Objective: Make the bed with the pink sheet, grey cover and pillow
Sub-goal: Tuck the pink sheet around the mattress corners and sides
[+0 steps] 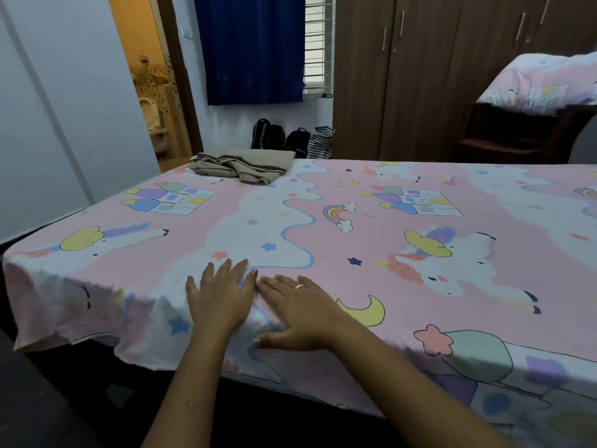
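Both hands — left hand [219, 299], right hand [300, 313] — flat on pink sheet [371, 253]

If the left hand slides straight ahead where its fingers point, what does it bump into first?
The left hand lies flat on the pink sheet, fingers pointing across the bed. Only sheet lies ahead until the crumpled grey cover at the far edge, which it would probably meet first.

cover [240, 168] on sheet's [371, 253] far left corner
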Available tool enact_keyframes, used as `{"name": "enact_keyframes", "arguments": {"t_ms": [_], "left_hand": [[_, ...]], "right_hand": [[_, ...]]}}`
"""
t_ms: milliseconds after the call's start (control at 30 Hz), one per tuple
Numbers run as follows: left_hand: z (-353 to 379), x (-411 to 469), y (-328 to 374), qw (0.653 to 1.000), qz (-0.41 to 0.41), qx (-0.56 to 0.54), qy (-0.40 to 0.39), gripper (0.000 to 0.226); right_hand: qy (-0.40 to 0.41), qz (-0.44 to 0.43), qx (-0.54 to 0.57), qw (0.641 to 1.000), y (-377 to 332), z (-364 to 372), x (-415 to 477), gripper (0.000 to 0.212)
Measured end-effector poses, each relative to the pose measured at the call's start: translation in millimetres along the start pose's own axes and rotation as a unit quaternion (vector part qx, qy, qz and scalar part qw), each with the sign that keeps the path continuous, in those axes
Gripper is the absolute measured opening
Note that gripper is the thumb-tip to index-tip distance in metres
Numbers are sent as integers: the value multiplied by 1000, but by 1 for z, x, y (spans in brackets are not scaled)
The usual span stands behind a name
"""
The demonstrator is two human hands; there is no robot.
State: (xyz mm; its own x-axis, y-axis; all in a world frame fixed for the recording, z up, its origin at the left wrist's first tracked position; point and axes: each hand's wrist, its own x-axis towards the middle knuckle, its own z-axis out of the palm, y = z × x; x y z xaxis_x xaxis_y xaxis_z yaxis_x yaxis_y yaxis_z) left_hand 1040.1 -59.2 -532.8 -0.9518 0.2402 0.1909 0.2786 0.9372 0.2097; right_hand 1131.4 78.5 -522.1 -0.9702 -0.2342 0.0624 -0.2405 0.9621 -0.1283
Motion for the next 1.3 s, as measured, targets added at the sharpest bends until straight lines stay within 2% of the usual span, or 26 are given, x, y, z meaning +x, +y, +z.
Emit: {"name": "enact_keyframes", "arguments": {"t_ms": [67, 100, 133, 167, 233, 267, 367, 467, 533, 567, 633, 700, 767, 800, 867, 967, 1067, 1100, 1133, 1167, 1200, 1233, 1267, 1300], "left_hand": [[-1, -4, -8, 1000, 1, -10, 4, 54], [-3, -6, -13, 1000, 3, -15, 5, 56], [-4, -7, -19, 1000, 1, -18, 6, 57], [-6, -8, -25, 1000, -4, -23, 10, 58], [-5, -11, -38, 999, -22, -32, 28, 57], [-5, -13, -45, 998, -29, -39, 38, 57], [-2, -20, -58, 994, -49, -81, 59, 57], [2, -25, -67, 986, -60, -123, 90, 58], [4, -27, -80, 981, -58, -136, 129, 54], [4, -28, -90, 976, -66, -147, 145, 51], [3, -28, -117, 969, -104, -167, 147, 49], [0, -26, -144, 964, -161, -181, 112, 49], [-6, -21, -167, 947, -219, -216, 88, 50], [-9, -17, -175, 937, -246, -232, 82, 52], [-9, -10, -188, 918, -288, -264, 70, 57], [8, 1, -195, 872, -335, -356, 23, 71], [35, 12, -192, 770, -344, -537, -17, 85], [41, 14, -188, 732, -346, -586, -29, 88], [45, 17, -185, 711, -344, -613, -27, 89], [49, 20, -185, 701, -349, -622, -3, 84], [53, 23, -186, 683, -358, -637, 31, 78], [57, 25, -190, 644, -368, -669, 46, 78], [58, 26, -193, 590, -373, -715, 45, 80], [57, 27, -197, 555, -379, -739, 44, 75]], "right_hand": [[-45, -21, 168, 984, 6, -18, 2, 65], [-49, -3, 274, 961, 12, -30, 5, 51], [-27, 25, 351, 936, 20, -40, 7, 44], [11, 58, 369, 928, 29, -47, 10, 44], [49, 121, 251, 959, 44, -43, 16, 54], [29, 139, 169, 975, 44, -36, 19, 58], [-11, 113, 22, 993, 20, -6, 29, 61], [-4, 7, -6, 1000, -23, 5, 38, 70], [-30, -79, 10, 996, -50, 3, 41, 74], [-56, -117, 69, 989, -61, 0, 45, 69], [-86, -159, 228, 957, -72, -12, 58, 44], [-26, -142, 295, 945, -70, -23, 80, 35], [13, -84, 227, 970, -61, -24, 106, 48], [4, -47, 152, 987, -57, -18, 117, 57], [-15, -13, 22, 1000, -60, 1, 130, 69], [28, -89, -47, 995, -94, 28, 130, 76], [31, -163, -39, 985, -119, 37, 126, 50], [16, -168, 1, 986, -121, 34, 128, 44], [-12, -174, 73, 982, -120, 27, 131, 40], [-47, -172, 187, 966, -116, 16, 133, 37], [-63, -164, 312, 933, -111, 3, 135, 34], [-41, -148, 388, 909, -104, -6, 138, 32], [1, -128, 392, 911, -96, -11, 143, 33], [43, -103, 324, 940, -88, -12, 146, 38]]}}
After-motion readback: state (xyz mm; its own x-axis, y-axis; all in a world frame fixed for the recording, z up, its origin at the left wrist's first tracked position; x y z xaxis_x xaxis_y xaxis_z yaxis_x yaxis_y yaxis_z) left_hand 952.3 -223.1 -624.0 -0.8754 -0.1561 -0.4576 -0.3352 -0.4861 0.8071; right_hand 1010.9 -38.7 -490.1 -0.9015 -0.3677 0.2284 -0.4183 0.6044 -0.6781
